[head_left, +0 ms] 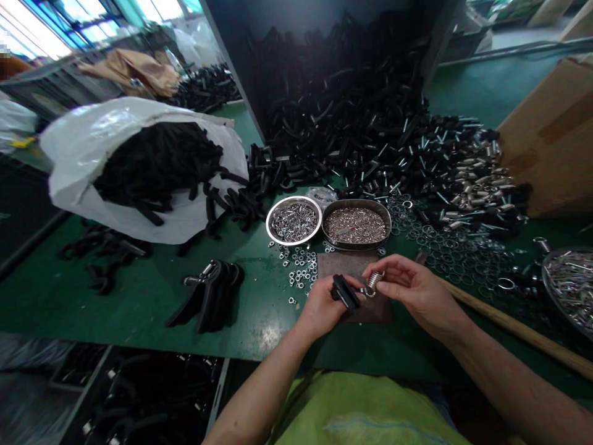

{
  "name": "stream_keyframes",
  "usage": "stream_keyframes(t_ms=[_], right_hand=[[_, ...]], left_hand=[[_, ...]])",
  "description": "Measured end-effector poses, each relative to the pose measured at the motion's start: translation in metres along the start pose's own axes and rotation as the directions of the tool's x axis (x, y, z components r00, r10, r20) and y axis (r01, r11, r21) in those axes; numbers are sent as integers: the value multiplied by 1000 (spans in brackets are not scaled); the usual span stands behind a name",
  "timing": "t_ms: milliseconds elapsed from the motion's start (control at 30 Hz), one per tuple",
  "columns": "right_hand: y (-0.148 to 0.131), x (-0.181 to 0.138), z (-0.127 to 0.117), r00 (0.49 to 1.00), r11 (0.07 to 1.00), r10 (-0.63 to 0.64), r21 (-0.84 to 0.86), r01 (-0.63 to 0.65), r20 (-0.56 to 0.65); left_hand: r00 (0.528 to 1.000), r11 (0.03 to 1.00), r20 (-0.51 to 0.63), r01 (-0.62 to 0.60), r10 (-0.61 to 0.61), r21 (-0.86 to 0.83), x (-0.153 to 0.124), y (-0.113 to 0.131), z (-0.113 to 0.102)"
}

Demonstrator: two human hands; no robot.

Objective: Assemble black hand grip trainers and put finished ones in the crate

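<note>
My left hand point(319, 306) is closed around a black plastic handle piece point(345, 292), held just above a dark mat point(345, 266) on the green table. My right hand point(412, 285) pinches a small metal coil spring point(374, 281) and holds it against the end of the black piece. Both hands meet over the mat, close to my body. Just beyond them sit two round metal dishes, the left dish point(293, 220) holding nuts and the right dish point(356, 224) holding small fine metal parts.
A white sack point(92, 148) of black parts lies at the left. A large heap of black handles point(352, 111) and springs point(477, 179) fills the back. Finished grips point(210, 296) lie at left front. Loose washers point(301, 272), rings, a wooden stick point(519, 327), a cardboard box point(551, 136) and another dish point(572, 287) are nearby.
</note>
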State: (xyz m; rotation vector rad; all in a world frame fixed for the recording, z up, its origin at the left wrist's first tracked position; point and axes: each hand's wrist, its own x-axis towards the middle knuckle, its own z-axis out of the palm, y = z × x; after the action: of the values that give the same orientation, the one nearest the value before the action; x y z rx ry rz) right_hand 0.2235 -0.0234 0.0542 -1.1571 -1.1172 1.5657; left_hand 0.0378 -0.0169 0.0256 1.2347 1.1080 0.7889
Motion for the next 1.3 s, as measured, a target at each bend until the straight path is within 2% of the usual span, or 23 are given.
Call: stream_keyframes(t_ms=[100, 200, 367, 500, 600, 667, 733, 800, 900, 1000, 1200, 1300], right_hand=[[3, 1, 3, 1000, 999, -2, 51, 3, -19], [5, 2, 4, 998, 998, -28, 62, 31, -52], [0, 5, 1, 999, 999, -36, -38, 36, -1], [-1, 8, 0, 998, 991, 40, -126, -35, 39], [0, 10, -2, 999, 982, 46, -183, -46, -4], [-2, 10, -4, 995, 963, -56, -269, 33, -79], [-8, 7, -6, 978, 920, -165, -377, 106, -129], [-14, 4, -6, 965, 876, -226, -461, 142, -131], [-21, -1, -1, 964, 848, -255, -497, 184, -80], [-21, -2, 5, 967, 850, -250, -489, 198, -42], [-16, 0, 8, 974, 837, -226, -512, 191, -7], [-12, 3, 7, 974, 814, -226, -547, 194, 8]], left_hand=[[977, 971, -78, -186, 199, 152, -6, 8, 6], [959, 949, -75, -256, 273, 183, -13, 11, 8], [967, 959, -93, -216, 235, 184, -16, 7, 12], [965, 971, -172, -170, 199, 168, -15, 2, 17], [975, 997, -207, -70, 77, 39, -12, -1, 20], [983, 981, -150, 83, -109, -173, -9, -3, 21], [960, 891, -31, 245, -278, -383, -6, -6, 22], [932, 789, 82, 343, -353, -509, -4, -8, 23], [912, 699, 203, 405, -357, -590, -1, -9, 27], [906, 669, 261, 423, -334, -611, 0, -8, 32], [916, 699, 256, 400, -308, -593, 2, -5, 36], [922, 760, 242, 385, -301, -524, 1, -4, 38]])
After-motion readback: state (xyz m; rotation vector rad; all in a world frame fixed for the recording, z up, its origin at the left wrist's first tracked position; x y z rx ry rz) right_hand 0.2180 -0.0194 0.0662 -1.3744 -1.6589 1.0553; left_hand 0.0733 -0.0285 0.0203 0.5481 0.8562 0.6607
